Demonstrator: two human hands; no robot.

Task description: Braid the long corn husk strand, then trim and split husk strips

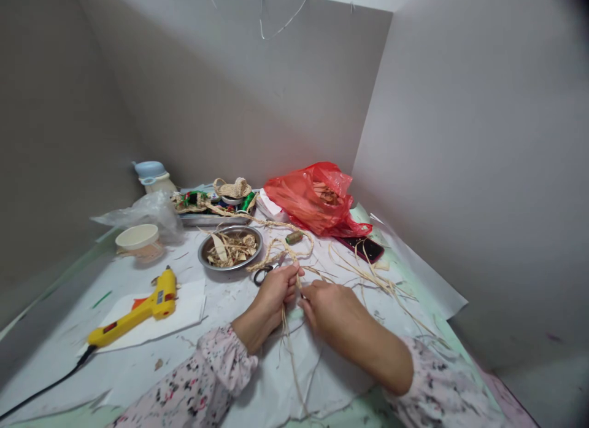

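**L hand** (271, 293): pinching twisted raffia cord (286, 251) between thumb and fingers, knuckles up.
**R hand** (329, 311): fingers curled, pinching same cord just beside L hand; exact grip partly hidden.
**Cord position:** held between hands over paper-covered table (216, 311), toward near edge.
**Twisted so far:** long length, looping loosely toward far edge, past steel bowl (232, 227).
**Still loose:** untwisted ends hanging below hands to near edge; loose raffia strands (377, 282) strewn right of hands; raffia scraps (232, 249) filling bowl.
**Near hands:** scissors (263, 274), black loops, just beyond L hand; small olive spool (294, 237) near cord.
**Far edge:** steel tray (214, 220) w/ woven raffia piece (232, 187); red plastic bag (313, 198) to its R; phone (361, 249) at bag's lower R.
**L side:** yellow hot glue gun (133, 311) on white paper sheet (184, 308), black cord (46, 385) off near-L corner.
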